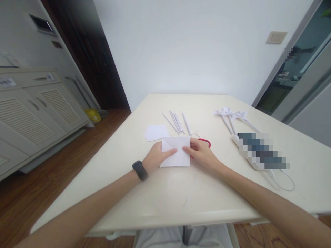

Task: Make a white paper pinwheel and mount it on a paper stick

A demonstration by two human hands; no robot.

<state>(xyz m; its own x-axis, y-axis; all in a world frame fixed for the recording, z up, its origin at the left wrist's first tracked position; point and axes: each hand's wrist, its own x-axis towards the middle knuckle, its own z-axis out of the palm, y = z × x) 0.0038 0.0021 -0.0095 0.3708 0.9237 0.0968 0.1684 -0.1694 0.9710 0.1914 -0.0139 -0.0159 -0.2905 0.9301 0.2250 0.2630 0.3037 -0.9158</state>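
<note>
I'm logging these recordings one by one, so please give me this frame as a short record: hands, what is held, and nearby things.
Left hand: pinches the left side of a white, square paper sheet, thumb in front
Left wrist: black, smooth band
Right hand: pinches the sheet's right side
Beyond the hands: flat white paper; slender white sticks, apparently rolled paper
By right hand: red curved loop, partly hidden
Farther right: white, paper-like flower shapes on stems
Surface: cream, smooth tabletop
</note>
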